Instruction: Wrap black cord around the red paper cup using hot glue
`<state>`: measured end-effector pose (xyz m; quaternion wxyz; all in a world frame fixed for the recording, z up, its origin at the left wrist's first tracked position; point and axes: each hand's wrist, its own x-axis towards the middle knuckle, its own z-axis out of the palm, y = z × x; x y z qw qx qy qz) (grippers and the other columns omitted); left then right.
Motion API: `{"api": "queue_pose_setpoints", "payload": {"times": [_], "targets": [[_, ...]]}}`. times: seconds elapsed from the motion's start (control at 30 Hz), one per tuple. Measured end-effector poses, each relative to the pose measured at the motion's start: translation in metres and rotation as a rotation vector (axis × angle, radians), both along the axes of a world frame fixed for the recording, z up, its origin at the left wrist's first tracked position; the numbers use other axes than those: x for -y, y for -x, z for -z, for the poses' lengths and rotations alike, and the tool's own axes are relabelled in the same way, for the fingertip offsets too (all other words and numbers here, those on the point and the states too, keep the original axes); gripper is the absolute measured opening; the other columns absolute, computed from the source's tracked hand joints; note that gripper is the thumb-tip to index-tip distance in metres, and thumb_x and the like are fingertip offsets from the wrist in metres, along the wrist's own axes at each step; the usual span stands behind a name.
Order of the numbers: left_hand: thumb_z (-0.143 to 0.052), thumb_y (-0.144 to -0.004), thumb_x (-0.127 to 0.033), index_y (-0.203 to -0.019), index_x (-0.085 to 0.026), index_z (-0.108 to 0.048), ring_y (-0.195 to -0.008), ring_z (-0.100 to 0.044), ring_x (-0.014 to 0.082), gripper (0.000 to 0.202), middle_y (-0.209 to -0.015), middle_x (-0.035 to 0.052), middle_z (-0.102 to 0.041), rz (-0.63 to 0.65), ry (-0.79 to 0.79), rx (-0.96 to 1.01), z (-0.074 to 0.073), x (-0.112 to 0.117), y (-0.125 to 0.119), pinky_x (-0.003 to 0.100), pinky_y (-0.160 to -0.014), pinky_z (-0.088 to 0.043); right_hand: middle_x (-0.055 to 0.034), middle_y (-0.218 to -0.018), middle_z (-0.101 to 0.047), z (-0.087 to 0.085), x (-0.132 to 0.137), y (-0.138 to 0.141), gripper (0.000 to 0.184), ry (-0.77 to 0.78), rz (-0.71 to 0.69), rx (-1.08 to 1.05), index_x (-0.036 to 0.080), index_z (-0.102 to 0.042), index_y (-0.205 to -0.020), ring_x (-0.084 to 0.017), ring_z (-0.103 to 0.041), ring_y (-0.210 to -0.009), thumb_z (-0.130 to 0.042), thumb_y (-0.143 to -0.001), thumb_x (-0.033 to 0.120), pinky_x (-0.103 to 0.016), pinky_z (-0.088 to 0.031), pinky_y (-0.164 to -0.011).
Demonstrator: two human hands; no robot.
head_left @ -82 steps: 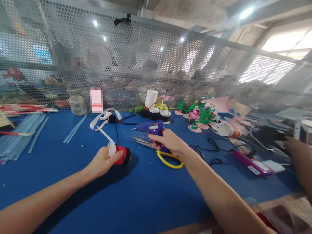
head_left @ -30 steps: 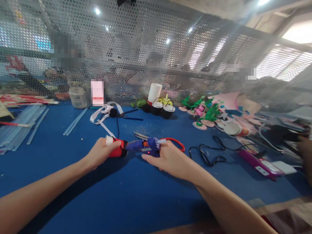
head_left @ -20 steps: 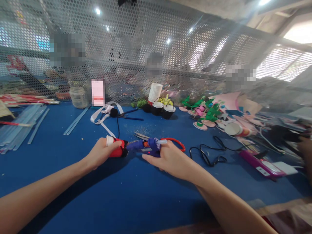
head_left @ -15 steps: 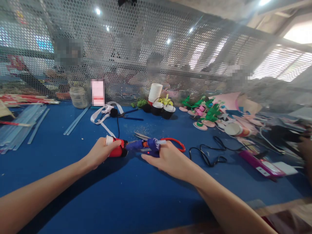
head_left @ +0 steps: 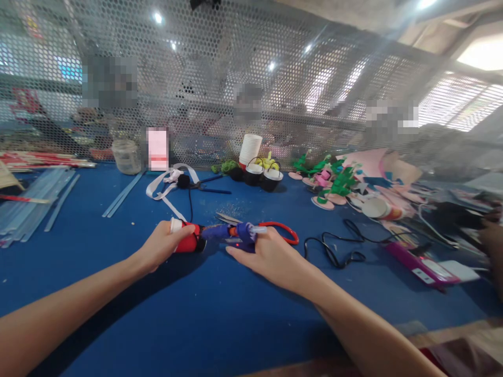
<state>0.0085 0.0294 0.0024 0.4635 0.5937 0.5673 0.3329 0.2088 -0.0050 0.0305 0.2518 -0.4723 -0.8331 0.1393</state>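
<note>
My left hand (head_left: pixel 159 247) is wrapped round a small red cup (head_left: pixel 189 243) lying on its side on the blue table, with a white ribbon (head_left: pixel 165 193) pinned against the cup's left end by my thumb. My right hand (head_left: pixel 271 256) grips a blue glue gun (head_left: pixel 231 234), held level. The gun's nozzle touches the cup's dark right end. A glue stick juts from the back of the gun.
Red-handled scissors (head_left: pixel 277 228) lie just behind the gun. A black cord (head_left: pixel 334 251) coils to the right, beside a purple tool (head_left: pixel 418 264). Glue sticks (head_left: pixel 35 204) lie at far left. Black cups (head_left: pixel 261 178), foam craft pieces (head_left: pixel 338 183) and a mesh screen (head_left: pixel 251 84) stand behind. Another person's arm (head_left: pixel 493 246) is at right.
Since 2.7 s ago my right hand tipped the glue gun level and brought its nozzle to the cup's end. Over the last second both hands have hardly moved.
</note>
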Motion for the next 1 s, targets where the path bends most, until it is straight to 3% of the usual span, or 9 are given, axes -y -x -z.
{"api": "queue_pose_setpoints", "payload": {"times": [0.37, 0.77, 1.0], "targets": [[-0.052, -0.062, -0.044, -0.054, -0.015, -0.048, -0.042, -0.029, 0.0079, 0.031, -0.044, -0.0069, -0.035, 0.008, 0.008, 0.002, 0.0017, 0.0003, 0.0012, 0.021, -0.043, -0.018, 0.0048, -0.046, -0.046, -0.0025, 0.0025, 0.0003, 0.015, 0.068, 0.011, -0.029, 0.015, -0.056, -0.064, -0.008, -0.039, -0.042, -0.05, -0.073, 0.026, -0.019, -0.035, -0.045], [-0.051, -0.064, -0.045, -0.054, -0.015, -0.047, -0.042, -0.029, 0.0076, 0.032, -0.045, -0.0068, -0.035, 0.015, -0.009, 0.006, 0.0047, -0.0014, 0.0024, 0.021, -0.043, -0.019, 0.0016, -0.054, -0.053, -0.0031, 0.0018, -0.0021, 0.015, 0.027, -0.031, 0.051, 0.016, -0.059, -0.072, -0.009, -0.044, -0.048, -0.048, -0.074, 0.026, -0.02, -0.036, -0.05], [-0.052, -0.063, -0.043, -0.053, -0.016, -0.046, -0.041, -0.028, 0.0077, 0.03, -0.043, -0.0072, -0.035, 0.014, -0.015, 0.005, 0.0021, -0.0011, 0.0004, 0.021, -0.042, -0.018, 0.0023, -0.05, -0.051, -0.0035, 0.0018, -0.0012, 0.016, 0.017, -0.005, 0.051, 0.016, -0.056, -0.063, -0.01, -0.045, -0.047, -0.051, -0.073, 0.027, -0.02, -0.036, -0.049]]}}
